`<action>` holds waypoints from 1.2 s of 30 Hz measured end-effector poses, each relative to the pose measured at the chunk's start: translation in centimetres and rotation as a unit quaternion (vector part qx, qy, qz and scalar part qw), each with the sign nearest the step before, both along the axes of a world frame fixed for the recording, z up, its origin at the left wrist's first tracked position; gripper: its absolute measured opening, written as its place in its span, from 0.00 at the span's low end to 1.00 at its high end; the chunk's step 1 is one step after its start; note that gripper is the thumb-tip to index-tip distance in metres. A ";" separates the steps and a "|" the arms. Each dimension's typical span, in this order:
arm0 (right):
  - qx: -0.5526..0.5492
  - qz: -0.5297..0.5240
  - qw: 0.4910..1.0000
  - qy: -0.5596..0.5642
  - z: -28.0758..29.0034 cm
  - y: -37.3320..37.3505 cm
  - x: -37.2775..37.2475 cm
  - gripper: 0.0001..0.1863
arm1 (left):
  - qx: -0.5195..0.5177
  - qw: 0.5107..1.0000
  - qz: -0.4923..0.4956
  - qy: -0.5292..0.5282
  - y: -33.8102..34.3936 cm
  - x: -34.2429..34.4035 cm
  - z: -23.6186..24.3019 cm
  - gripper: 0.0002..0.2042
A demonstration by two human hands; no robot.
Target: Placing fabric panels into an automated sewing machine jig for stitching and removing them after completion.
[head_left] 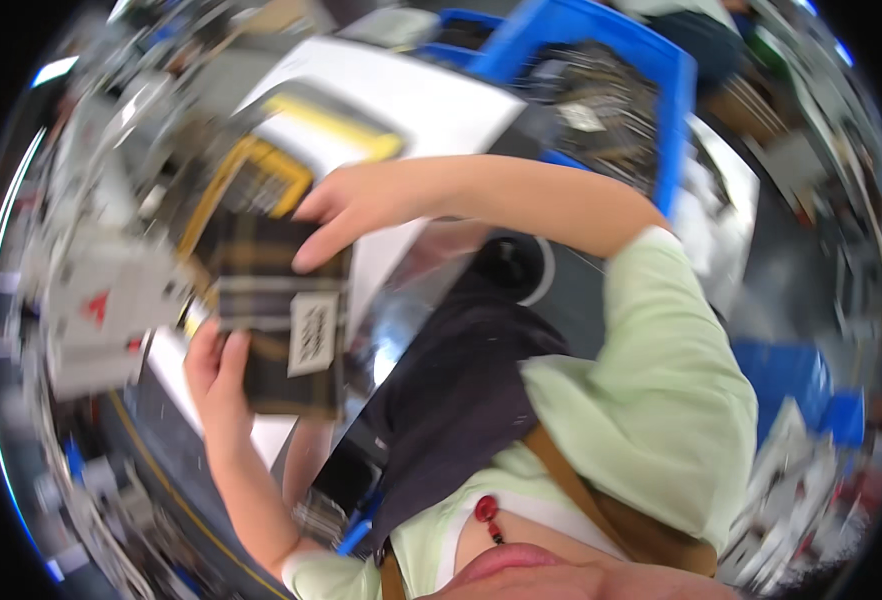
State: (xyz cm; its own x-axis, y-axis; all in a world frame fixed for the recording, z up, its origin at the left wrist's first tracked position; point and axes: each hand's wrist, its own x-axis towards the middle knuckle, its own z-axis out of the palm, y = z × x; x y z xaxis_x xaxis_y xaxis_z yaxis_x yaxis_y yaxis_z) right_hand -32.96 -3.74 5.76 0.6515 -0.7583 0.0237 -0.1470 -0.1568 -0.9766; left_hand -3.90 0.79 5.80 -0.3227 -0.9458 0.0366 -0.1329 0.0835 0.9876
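A dark plaid cloth piece (261, 300) with brown and pale stripes lies in front of me at the left, bearing a white label (313, 334) with dark print. My left hand (219, 380) is closed at its lower left edge, thumb and forefinger against the cloth; the other fingers are hidden. From the upper right, my right hand (346, 212) reaches over the cloth's far corner, thumb and forefinger spread apart on it. Close by on the left stands a white sewing machine (101, 310), its working end beside the cloth's left edge. Motion blurs the picture.
Beyond the cloth, a yellow-edged frame (286, 185) and a yellow strip (336, 125) lie on the white table (451, 100). A blue bin (676, 110) holding plaid cloth pieces stands at the far right. A round black object (514, 268) is near my lap.
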 end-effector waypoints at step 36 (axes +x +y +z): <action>0.024 -0.863 0.390 0.321 -18.7 27.8 -42.9 0.23 | -0.058 0.994 0.075 -0.052 -2.7 0.0 -6.2 0.10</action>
State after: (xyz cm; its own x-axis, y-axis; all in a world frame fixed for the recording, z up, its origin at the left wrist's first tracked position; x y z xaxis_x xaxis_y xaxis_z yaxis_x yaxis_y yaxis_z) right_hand -75.83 24.08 -12.92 -0.9696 -0.0699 0.2343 -0.2093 0.7328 -0.6475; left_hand -3.87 -1.89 -0.36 -0.1864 -0.9749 0.1221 -0.2532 0.1677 0.9528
